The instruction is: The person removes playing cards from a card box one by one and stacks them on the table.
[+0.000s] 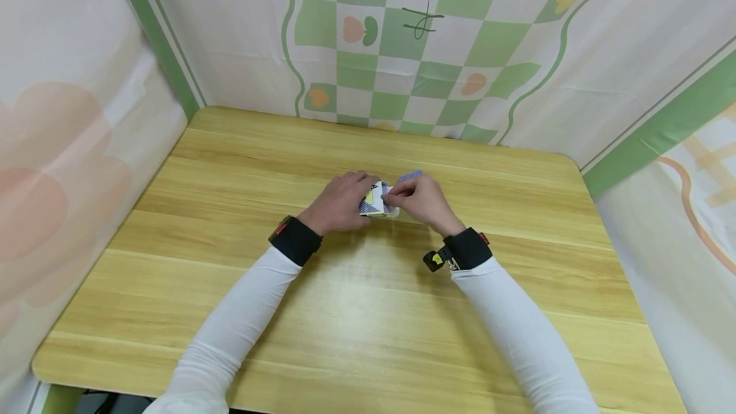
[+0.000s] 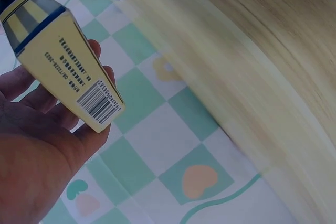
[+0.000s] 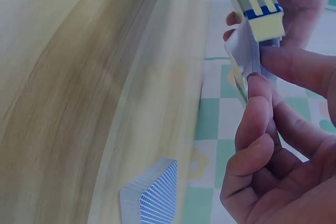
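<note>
Your left hand grips the card box, its end facing your right hand, which pinches a thin piece there, flap or card unclear. 1 blue-patterned stack sits on the table, just beyond your right hand.

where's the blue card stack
In the head view, the blue card stack lies right of centre on the light wooden table, just beyond the right hand.

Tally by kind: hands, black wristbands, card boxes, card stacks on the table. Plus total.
Left hand and right hand: 2
Black wristbands: 2
Card box: 1
Card stack on the table: 1
Total: 6
</note>
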{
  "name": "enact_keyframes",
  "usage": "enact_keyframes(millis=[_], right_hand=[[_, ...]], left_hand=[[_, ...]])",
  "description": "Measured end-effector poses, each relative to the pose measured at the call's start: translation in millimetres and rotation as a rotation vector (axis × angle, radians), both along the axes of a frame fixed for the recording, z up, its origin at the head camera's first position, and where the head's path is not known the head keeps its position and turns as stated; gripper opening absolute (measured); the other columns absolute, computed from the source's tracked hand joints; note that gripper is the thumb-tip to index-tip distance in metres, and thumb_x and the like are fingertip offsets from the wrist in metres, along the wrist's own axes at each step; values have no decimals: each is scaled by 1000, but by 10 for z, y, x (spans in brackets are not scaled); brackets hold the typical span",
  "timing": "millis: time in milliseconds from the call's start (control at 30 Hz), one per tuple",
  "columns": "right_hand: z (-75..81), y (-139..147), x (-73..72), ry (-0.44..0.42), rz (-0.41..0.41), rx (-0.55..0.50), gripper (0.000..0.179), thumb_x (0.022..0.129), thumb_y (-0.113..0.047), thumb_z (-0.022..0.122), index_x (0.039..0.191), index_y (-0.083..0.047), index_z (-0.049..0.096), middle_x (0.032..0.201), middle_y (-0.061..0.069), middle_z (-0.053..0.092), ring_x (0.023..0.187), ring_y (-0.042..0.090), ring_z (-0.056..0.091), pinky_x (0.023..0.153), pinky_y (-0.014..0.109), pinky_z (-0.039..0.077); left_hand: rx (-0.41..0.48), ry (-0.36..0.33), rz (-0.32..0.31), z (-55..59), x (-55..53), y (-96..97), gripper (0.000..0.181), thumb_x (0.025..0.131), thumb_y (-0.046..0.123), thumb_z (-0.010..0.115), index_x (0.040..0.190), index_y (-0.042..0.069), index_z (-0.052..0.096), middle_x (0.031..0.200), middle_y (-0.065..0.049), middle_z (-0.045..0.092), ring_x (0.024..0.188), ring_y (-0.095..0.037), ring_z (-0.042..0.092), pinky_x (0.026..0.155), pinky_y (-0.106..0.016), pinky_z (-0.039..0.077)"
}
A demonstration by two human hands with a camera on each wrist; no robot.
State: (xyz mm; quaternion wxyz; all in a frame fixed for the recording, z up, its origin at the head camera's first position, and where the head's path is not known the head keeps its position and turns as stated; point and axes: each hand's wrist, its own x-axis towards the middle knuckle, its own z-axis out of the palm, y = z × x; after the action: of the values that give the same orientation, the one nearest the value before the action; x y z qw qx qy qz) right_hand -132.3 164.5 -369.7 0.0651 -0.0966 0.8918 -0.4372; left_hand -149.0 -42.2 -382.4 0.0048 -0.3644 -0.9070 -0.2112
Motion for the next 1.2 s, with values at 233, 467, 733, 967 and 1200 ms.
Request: enact_keyframes(millis=[233,467,733,967,1200], right_hand=[[46,99,-6,-129,-48,-108,20,82,-25,67,92,-8,68,95,8,62,89,35,57,71,41,45],[84,200,21,-172,-53,-122,24,84,-25,65,96,-4,65,97,12,60,92,39,54,78,48,43],[119,243,-9,16,-10,56,33,79,-30,70,103,-9,62,97,7,59,88,24,54,70,37,45],[163,172,-60,304,285,301,48,66,-35,79,107,-17,62,121,4,50,114,26,43,90,40,36],[150,117,-77,308,391,361,44,66,-27,80,106,-18,62,123,3,50,114,24,42,90,39,37]], left_hand=[[9,4,6,5,-19,-20,76,68,30,76,134,14,42,120,-4,49,101,-19,46,82,-35,36],[24,11,4,-11,-30,-41,76,67,30,76,134,13,43,118,-4,51,100,-18,47,83,-34,37],[32,9,5,-26,-25,-51,74,67,28,77,132,14,44,114,-3,51,96,-18,47,79,-34,37],[-1,25,4,-14,-15,-49,76,67,29,76,133,14,43,117,-4,51,99,-20,46,81,-37,37],[-15,32,2,-25,-12,-46,76,67,29,76,133,14,43,116,-4,51,100,-19,47,82,-37,37]])
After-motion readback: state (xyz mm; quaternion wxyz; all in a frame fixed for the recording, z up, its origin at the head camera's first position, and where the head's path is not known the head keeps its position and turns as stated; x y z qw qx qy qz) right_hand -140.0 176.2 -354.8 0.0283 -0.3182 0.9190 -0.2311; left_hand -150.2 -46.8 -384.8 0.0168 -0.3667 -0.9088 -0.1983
